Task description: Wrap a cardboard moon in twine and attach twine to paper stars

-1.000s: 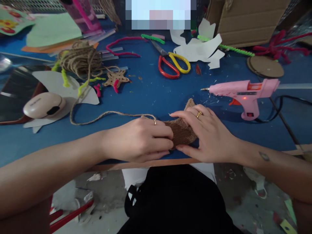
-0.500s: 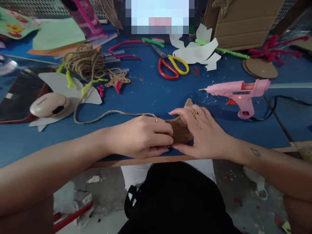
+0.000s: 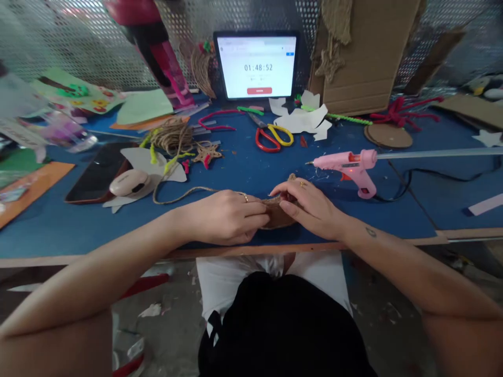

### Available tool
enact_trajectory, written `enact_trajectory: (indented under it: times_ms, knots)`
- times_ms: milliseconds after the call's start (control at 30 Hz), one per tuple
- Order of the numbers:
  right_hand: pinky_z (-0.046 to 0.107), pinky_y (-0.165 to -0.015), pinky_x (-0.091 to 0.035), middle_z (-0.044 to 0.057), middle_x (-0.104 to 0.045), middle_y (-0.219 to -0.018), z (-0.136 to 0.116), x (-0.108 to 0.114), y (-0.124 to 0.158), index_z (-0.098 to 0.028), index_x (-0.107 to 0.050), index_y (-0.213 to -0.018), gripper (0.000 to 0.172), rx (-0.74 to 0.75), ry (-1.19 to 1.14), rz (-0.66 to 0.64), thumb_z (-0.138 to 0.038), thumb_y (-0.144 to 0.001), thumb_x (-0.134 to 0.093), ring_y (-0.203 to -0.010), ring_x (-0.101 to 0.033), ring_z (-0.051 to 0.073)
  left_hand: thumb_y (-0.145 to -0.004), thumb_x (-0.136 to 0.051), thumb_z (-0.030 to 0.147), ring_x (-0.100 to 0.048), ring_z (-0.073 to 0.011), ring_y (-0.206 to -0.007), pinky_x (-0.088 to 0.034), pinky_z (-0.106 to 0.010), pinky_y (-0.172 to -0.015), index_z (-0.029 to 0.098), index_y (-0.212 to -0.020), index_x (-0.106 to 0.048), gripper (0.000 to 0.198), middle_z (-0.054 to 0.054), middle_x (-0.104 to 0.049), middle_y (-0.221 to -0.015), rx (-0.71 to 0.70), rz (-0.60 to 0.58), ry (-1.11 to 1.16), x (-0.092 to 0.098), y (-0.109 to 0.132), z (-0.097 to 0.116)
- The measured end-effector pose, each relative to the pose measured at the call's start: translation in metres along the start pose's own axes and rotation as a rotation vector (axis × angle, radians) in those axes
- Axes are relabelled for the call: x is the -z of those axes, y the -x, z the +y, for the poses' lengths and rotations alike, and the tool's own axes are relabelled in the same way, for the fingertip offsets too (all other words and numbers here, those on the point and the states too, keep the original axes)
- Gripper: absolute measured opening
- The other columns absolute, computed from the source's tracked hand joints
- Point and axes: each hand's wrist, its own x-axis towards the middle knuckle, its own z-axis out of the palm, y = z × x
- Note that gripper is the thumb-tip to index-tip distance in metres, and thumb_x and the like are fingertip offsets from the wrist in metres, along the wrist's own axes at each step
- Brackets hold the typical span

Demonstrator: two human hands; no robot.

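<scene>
As the left hand (image 3: 231, 217) clasps its nine o'clock end, a twine-covered piece (image 3: 280, 218) is held near the six o'clock edge of the desk (image 3: 243, 170).
Curled fingers hide much of that end; the right hand (image 3: 314, 208) grasps the piece at two o'clock, thumb and fingers bent. It looks light, firm and rough rather than slippery, though its strands might shift, so the rims seem the surest hold.

At the upper centre of the frame I read 01:48:52 on the lit screen (image 3: 257, 65); the marks on its red button (image 3: 259, 91), the pale case (image 3: 128, 183) at left and the pink glue gun (image 3: 341, 161) are too small for me.
</scene>
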Motion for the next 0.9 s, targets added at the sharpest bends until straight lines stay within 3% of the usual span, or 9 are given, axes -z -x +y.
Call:
enact_trajectory:
  times_ms: [100, 200, 333, 433, 533, 700, 900]
  knots:
    - [0.036, -0.081, -0.042, 0.006, -0.062, -0.091, -0.001, 0.004, 0.001, -0.017, -0.06, -0.104, 0.037, 0.128, -0.006, 0.063, -0.048, -0.097, -0.041, -0.084, -0.055, 0.019, -0.081, -0.056, 0.02, -0.069, -0.0156, -0.086, -0.056, -0.024, -0.075, 0.023, -0.091, -0.071, 0.018, -0.006, -0.073, -0.093, 0.017, 0.091, 0.168, 0.008, -0.004, -0.002]
    - [0.035, -0.081, -0.046, 0.007, -0.066, -0.097, -0.001, 0.009, 0.001, -0.019, -0.061, -0.104, 0.03, 0.207, 0.024, 0.199, -0.044, -0.09, -0.057, -0.088, -0.059, 0.02, -0.076, -0.059, 0.016, -0.07, -0.0147, -0.074, -0.055, -0.022, -0.068, 0.021, -0.087, -0.073, 0.018, -0.005, -0.075, -0.084, 0.119, 0.259, 0.247, 0.021, -0.013, -0.004]
    - [0.032, -0.078, -0.051, 0.004, -0.07, -0.095, -0.003, 0.013, 0.001, -0.022, -0.063, -0.103, 0.014, 0.211, -0.004, 0.447, -0.026, -0.091, -0.055, -0.084, -0.064, 0.017, -0.075, -0.062, 0.019, -0.064, -0.0122, -0.061, -0.051, -0.019, -0.054, 0.014, -0.081, -0.073, 0.014, -0.005, -0.072, -0.072, 0.275, 0.429, 0.35, 0.032, -0.026, 0.0]
    - [0.032, -0.078, -0.054, 0.004, -0.071, -0.099, -0.006, 0.014, 0.003, -0.022, -0.062, -0.105, 0.017, 0.187, -0.129, 0.551, -0.026, -0.09, -0.056, -0.088, -0.067, 0.018, -0.077, -0.064, 0.024, -0.066, -0.0124, -0.066, -0.054, -0.02, -0.059, 0.012, -0.092, -0.073, 0.021, -0.007, -0.073, -0.079, 0.379, 0.517, 0.417, 0.032, -0.034, 0.011]
    - [0.031, -0.079, -0.055, 0.005, -0.07, -0.1, -0.006, 0.015, 0.006, -0.022, -0.062, -0.107, 0.019, 0.187, -0.24, 0.558, -0.026, -0.089, -0.057, -0.089, -0.067, 0.018, -0.078, -0.066, 0.027, -0.067, -0.0125, -0.071, -0.055, -0.021, -0.065, 0.014, -0.099, -0.073, 0.026, -0.007, -0.073, -0.085, 0.397, 0.548, 0.389, 0.03, -0.041, 0.025]
    - [0.031, -0.082, -0.053, 0.006, -0.07, -0.1, -0.004, 0.015, 0.009, -0.02, -0.062, -0.107, 0.021, 0.188, -0.385, 0.516, -0.027, -0.088, -0.058, -0.092, -0.067, 0.018, -0.078, -0.067, 0.03, -0.064, -0.0115, -0.065, -0.05, -0.02, -0.057, 0.016, -0.089, -0.075, 0.02, -0.005, -0.072, -0.078, 0.414, 0.548, 0.288, 0.033, -0.05, 0.041]
    - [0.032, -0.084, -0.051, 0.006, -0.068, -0.102, -0.004, 0.015, 0.012, -0.02, -0.062, -0.108, 0.023, 0.136, -0.518, 0.433, -0.031, -0.088, -0.058, -0.095, -0.064, 0.018, -0.076, -0.068, 0.035, -0.061, -0.0127, -0.063, -0.047, -0.021, -0.056, 0.016, -0.081, -0.075, 0.02, -0.006, -0.072, -0.076, 0.506, 0.538, 0.34, 0.034, -0.056, 0.047]
